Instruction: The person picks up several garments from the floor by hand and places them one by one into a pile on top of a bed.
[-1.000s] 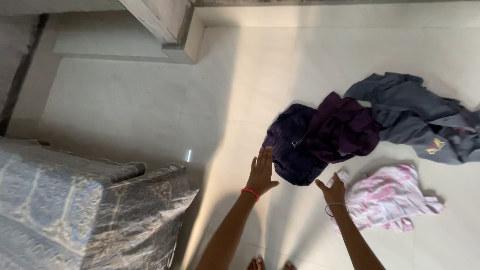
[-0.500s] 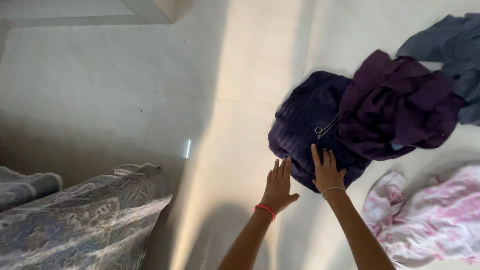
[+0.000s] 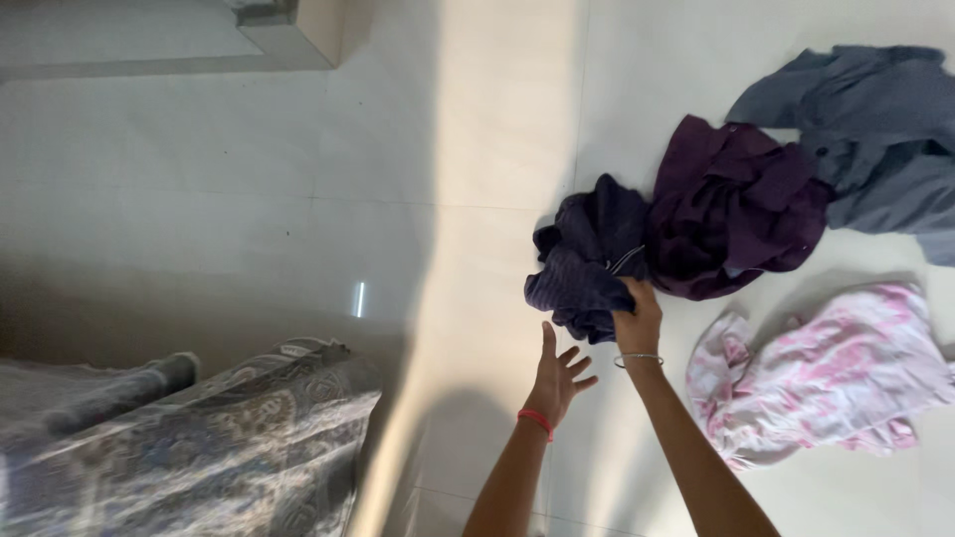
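A dark navy garment (image 3: 587,259) with a thin metal chain lies bunched on the pale tiled floor. My right hand (image 3: 638,316), with a thin bangle on the wrist, grips its near edge and lifts it into a crumpled heap. Just below and left of the garment, my left hand (image 3: 557,378) hovers with fingers spread and holds nothing; a red band circles its wrist. A maroon garment (image 3: 731,204) lies against the navy one on its right.
A grey garment (image 3: 865,134) lies at the upper right and a pink and white patterned garment (image 3: 826,373) at the right. A bed or sofa with a grey patterned cover (image 3: 189,447) fills the lower left. A wall base (image 3: 288,30) is at the top left.
My right hand went from lying flat on the navy garment to gripping it and bunching it up. My left hand came off the garment's edge and spread its fingers. The camera drew back.
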